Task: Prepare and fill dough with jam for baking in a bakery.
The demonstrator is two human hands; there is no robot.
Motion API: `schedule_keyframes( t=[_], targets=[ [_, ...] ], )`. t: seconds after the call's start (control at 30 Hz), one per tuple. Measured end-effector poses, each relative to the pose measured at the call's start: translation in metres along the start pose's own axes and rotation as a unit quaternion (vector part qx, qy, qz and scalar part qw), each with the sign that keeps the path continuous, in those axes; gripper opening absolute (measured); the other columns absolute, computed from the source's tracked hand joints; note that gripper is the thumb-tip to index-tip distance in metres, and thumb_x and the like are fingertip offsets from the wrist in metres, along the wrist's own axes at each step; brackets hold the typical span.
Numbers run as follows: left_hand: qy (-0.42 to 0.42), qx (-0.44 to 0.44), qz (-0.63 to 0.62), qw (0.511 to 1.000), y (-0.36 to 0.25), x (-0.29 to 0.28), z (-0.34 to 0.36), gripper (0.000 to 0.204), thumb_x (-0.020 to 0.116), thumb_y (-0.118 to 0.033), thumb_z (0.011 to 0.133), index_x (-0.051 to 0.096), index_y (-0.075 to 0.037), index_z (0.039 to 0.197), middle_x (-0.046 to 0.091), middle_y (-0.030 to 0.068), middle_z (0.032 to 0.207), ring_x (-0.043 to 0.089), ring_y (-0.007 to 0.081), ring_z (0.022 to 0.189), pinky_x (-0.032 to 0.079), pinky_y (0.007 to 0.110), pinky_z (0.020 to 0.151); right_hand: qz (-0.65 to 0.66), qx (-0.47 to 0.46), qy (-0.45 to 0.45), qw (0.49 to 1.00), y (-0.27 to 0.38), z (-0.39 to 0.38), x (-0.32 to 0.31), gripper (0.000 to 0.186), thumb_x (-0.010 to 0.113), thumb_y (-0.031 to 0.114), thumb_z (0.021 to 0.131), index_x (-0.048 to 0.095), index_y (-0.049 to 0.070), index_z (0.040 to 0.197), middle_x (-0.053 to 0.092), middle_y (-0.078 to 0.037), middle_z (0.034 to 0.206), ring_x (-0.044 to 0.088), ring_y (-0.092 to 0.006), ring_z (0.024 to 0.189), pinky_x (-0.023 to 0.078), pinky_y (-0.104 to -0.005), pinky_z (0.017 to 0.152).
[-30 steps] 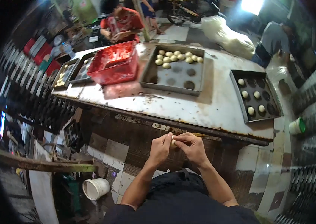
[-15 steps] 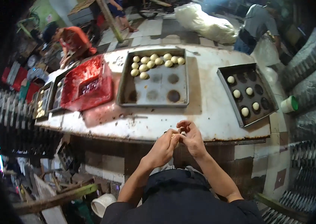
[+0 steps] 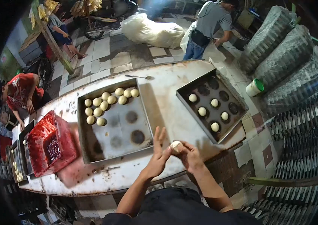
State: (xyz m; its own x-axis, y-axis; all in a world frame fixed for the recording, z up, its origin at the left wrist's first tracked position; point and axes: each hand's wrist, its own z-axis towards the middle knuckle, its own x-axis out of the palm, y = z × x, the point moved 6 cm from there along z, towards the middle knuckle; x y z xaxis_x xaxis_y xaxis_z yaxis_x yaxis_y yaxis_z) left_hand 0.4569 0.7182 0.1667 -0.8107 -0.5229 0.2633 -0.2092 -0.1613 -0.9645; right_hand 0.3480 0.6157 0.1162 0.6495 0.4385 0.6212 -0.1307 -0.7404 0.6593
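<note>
A small pale dough ball (image 3: 176, 146) sits in the fingers of my right hand (image 3: 192, 157), just above the table's near edge. Beside it is my left hand (image 3: 156, 162), its fingers stretched up and apart while the thumb meets or nearly meets the dough. Ahead and to the left, a metal baking tray (image 3: 116, 156) has several round dough balls (image 3: 98, 111) grouped in its far part. On the right lies a darker tray (image 3: 204, 129) with several spaced dough balls (image 3: 214, 102) among dark round marks.
A red tub (image 3: 69, 144) holding dark red filling stands at the left, near narrower trays (image 3: 24, 150). A spoon (image 3: 144, 77) lies behind the middle tray. A white bucket (image 3: 253, 89) with a green rim stands beyond the table. Two people work across the table; another sits farther back.
The view has swung right, so the trays appear farther left. My hands were close together; now the left fingers are spread and the dough ball shows in my right hand.
</note>
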Motion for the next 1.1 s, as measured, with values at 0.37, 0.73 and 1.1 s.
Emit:
schedule_keyframes(
  t=[0.37,0.73,1.1],
  targets=[
    [-0.274,-0.135,0.384,0.872,0.09,-0.169,0.058,0.049,0.067,-0.029,0.094,0.057,0.001,0.132,0.057,0.0252,0.138,0.052,0.0407,0.13,0.039,0.046,0.111,-0.776,-0.271,-0.125,0.556,0.233,0.282,-0.161,0.055,0.058,-0.002,0.092,0.05,0.001,0.146,0.034,-0.025,0.159,0.035,-0.0425,0.146,0.032,-0.0464,0.121],
    [-0.524,-0.213,0.354,0.745,0.076,-0.354,0.053,0.038,0.066,-0.037,0.09,0.072,0.001,0.093,0.073,0.013,0.092,0.07,0.0266,0.088,0.052,0.04,0.079,-0.656,-0.329,-0.004,0.679,0.093,0.042,-0.065,0.03,0.059,-0.007,0.083,0.068,-0.001,0.111,0.063,-0.019,0.123,0.052,-0.0389,0.128,0.041,-0.0472,0.109],
    [-0.216,-0.204,-0.038,0.954,0.1,-0.064,-0.309,0.033,0.074,-0.009,0.09,0.058,-0.004,0.119,0.066,0.0046,0.106,0.065,0.0137,0.096,0.055,0.029,0.082,-0.613,-0.375,0.12,0.685,-0.018,-0.045,0.045,0.016,0.061,-0.004,0.086,0.071,-0.003,0.099,0.069,-0.018,0.101,0.063,-0.0363,0.101,0.049,-0.0446,0.091]
  ],
)
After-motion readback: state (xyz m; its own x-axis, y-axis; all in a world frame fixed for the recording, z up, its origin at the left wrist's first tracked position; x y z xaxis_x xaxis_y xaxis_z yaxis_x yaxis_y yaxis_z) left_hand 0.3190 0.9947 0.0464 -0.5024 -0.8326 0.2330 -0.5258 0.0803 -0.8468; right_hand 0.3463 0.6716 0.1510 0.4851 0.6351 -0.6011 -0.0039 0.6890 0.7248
